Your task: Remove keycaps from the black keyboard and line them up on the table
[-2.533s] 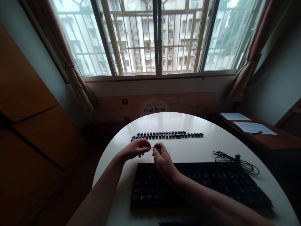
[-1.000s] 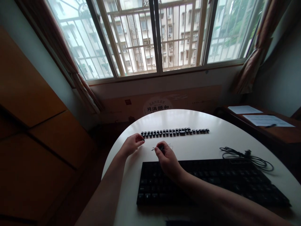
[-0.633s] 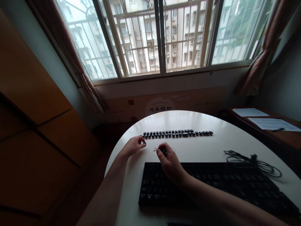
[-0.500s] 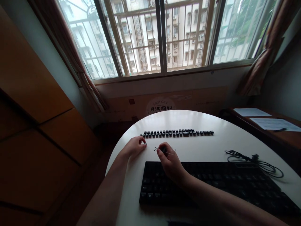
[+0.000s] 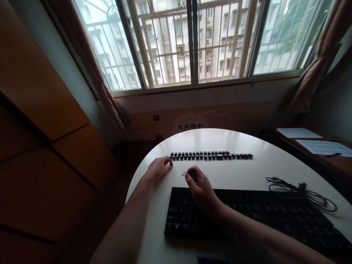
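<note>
My left hand (image 5: 160, 168) is closed in a pinch on a small black keycap (image 5: 171, 164), just in front of the left end of the keycap rows. Those two rows of black keycaps (image 5: 209, 155) run across the white table. A wire keycap puller (image 5: 194, 174) with a dark handle is gripped in my right hand (image 5: 200, 183), its thin wire ends pointing left. Beneath my right wrist lies a black keyboard (image 5: 258, 205), partly covered by the forearm.
A coiled black cable (image 5: 305, 192) rests behind the keyboard on the round white table (image 5: 220, 139). To the right, a brown desk (image 5: 341, 161) holds sheets of paper (image 5: 324, 147) and a pen (image 5: 333, 155). A wooden cabinet (image 5: 41, 102) stands left.
My left hand has moved slightly up, bringing the keycap closer to the rows. The right hand keeps its hold on the puller, and the whole view has shifted a little.
</note>
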Motion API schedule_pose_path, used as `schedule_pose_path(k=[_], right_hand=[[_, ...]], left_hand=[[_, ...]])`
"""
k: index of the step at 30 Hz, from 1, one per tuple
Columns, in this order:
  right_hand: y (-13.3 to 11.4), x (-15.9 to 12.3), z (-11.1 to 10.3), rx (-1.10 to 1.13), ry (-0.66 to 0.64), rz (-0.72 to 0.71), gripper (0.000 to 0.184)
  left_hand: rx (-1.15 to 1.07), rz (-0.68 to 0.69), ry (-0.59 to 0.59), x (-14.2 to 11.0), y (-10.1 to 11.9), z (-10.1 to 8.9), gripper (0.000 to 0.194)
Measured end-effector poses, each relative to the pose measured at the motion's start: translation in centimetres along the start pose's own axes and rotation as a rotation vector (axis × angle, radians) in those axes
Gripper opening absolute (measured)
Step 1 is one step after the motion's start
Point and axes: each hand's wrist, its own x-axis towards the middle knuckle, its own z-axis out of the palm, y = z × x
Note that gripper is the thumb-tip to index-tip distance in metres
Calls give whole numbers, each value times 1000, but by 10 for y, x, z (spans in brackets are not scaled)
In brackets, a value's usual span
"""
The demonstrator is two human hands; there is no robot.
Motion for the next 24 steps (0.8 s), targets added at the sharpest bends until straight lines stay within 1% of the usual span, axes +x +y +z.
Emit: schedule_pose_path(k=[6, 15, 24], right_hand=[[-1, -1, 0, -2, -9, -3, 13], [-2, -2, -1, 5, -26, -4, 13], [-6, -2, -1, -15, -31, -15, 12]], left_hand=[[79, 11, 50, 4, 2, 2, 21], [110, 29, 113, 12, -6, 12, 22], [113, 26, 131, 13, -6, 14, 23]])
